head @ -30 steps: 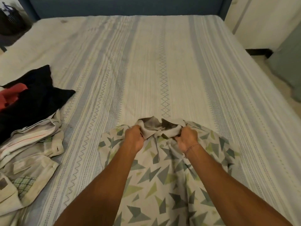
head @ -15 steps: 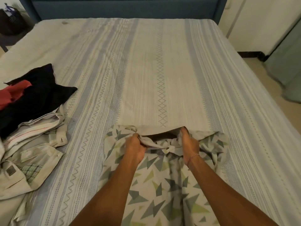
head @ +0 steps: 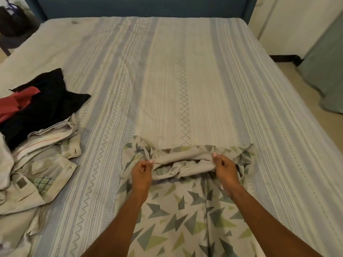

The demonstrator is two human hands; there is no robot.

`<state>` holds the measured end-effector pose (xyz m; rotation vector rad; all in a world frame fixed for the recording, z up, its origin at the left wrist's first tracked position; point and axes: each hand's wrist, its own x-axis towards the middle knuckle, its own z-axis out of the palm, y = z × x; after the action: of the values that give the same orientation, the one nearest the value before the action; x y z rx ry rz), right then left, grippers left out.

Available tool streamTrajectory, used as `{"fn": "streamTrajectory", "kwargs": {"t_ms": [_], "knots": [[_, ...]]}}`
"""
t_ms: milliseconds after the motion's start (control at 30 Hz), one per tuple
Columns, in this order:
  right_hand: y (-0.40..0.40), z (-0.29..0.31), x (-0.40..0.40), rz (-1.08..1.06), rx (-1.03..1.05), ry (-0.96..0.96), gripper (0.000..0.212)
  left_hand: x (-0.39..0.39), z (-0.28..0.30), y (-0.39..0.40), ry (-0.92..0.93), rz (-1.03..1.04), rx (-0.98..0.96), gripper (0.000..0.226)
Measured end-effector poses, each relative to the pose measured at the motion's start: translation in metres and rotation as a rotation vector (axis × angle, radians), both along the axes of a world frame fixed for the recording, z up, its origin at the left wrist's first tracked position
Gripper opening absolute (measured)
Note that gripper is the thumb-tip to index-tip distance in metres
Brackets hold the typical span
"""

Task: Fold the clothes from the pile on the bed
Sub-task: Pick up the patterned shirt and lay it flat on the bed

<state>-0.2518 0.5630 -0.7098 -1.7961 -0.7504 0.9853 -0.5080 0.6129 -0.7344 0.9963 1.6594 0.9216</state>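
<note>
We see a patterned shirt (head: pixel 185 216), pale with grey and green triangles, lying on the near middle of the striped bed (head: pixel 185 80), its lower part running off the bottom edge of the view. Its far end is bunched, and the plain inner side of the collar (head: pixel 182 160) is pulled out into a band between the two hands.

Left hand (head: pixel 142 176): fingers curled, thumb and forefinger pinching the left end of the collar band. Right hand (head: pixel 225 170): thumb on top, fingers curled under, gripping the right end of the band. Both forearms reach in from the bottom of the frame, over the shirt.

To the left, well apart from the shirt, we note the pile of clothes (head: pixel 37 164) on the bed's left edge: a black garment (head: pixel 48 108) at the far end with a red piece (head: pixel 16 102) partly on it, and beige garments (head: pixel 42 175) nearer, one showing a plaid lining.

Beyond the bed stands a dark blue headboard (head: pixel 144 6). A dark bag (head: pixel 13 19) sits at far left. A greenish curtain (head: pixel 326 71) hangs at right.
</note>
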Motion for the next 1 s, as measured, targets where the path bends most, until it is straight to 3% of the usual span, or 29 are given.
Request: {"fn": "streamTrajectory", "kwargs": {"t_ms": [67, 133, 233, 367, 500, 767, 900, 1000], "knots": [[0.002, 0.001, 0.004, -0.166, -0.085, 0.431, 0.030, -0.007, -0.005, 0.003, -0.065, 0.097, -0.147, 0.031], [0.003, 0.001, 0.004, -0.221, -0.110, 0.671, 0.031, -0.009, -0.004, 0.007, -0.293, 0.135, -0.232, 0.033], [0.005, 0.005, 0.003, -0.234, -0.058, 0.814, 0.037, -0.009, 0.011, 0.011, -0.702, 0.178, -0.292, 0.025], [0.006, 0.007, 0.007, -0.166, 0.020, 0.930, 0.046, -0.008, 0.024, 0.014, -0.910, 0.150, -0.346, 0.031], [0.009, 0.013, 0.006, -0.027, 0.044, 0.952, 0.013, 0.002, 0.027, 0.014, -0.907, 0.103, -0.333, 0.033], [0.020, 0.015, -0.014, -0.077, -0.002, 0.840, 0.026, 0.018, 0.022, 0.018, -0.912, 0.162, -0.293, 0.020], [0.026, 0.011, -0.021, -0.153, 0.001, 0.773, 0.031, 0.023, 0.018, 0.017, -0.840, 0.154, -0.311, 0.036], [0.028, 0.014, -0.023, -0.138, 0.024, 0.659, 0.034, 0.023, 0.022, 0.015, -0.479, 0.040, -0.220, 0.079]]}}
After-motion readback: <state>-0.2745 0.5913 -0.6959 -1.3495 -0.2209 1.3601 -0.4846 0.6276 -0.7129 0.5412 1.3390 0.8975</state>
